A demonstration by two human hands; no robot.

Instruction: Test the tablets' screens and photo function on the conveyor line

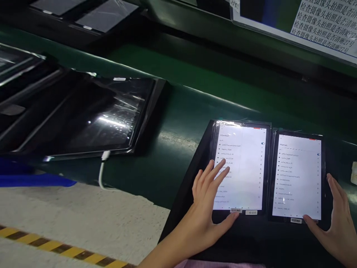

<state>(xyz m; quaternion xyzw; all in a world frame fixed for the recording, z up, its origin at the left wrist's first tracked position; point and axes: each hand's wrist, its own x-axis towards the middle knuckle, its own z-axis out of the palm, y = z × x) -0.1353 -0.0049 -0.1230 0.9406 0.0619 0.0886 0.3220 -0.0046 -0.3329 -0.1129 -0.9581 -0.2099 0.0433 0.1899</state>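
Two lit tablets lie side by side on a black mat (223,245), each showing a list of Wi-Fi networks under the heading "Internet". Over the lower left of the left tablet (245,175), my left hand (208,197) is open, fingers spread above the screen and thumb by the labels at its bottom edge. My right hand (334,219) is beside the right tablet (298,178), fingers apart along its right edge and thumb at the bottom edge. Its fingers look open, not wrapped round the tablet. My left hand hides part of the left list.
Dark tablets in clear film (111,115) lie at the left, with a white cable plug (105,155) at the near edge. Two more screens (107,15) stand on the upper shelf. A printed Chinese sign (323,28) hangs upper right. Yellow-black tape (58,247) marks the floor.
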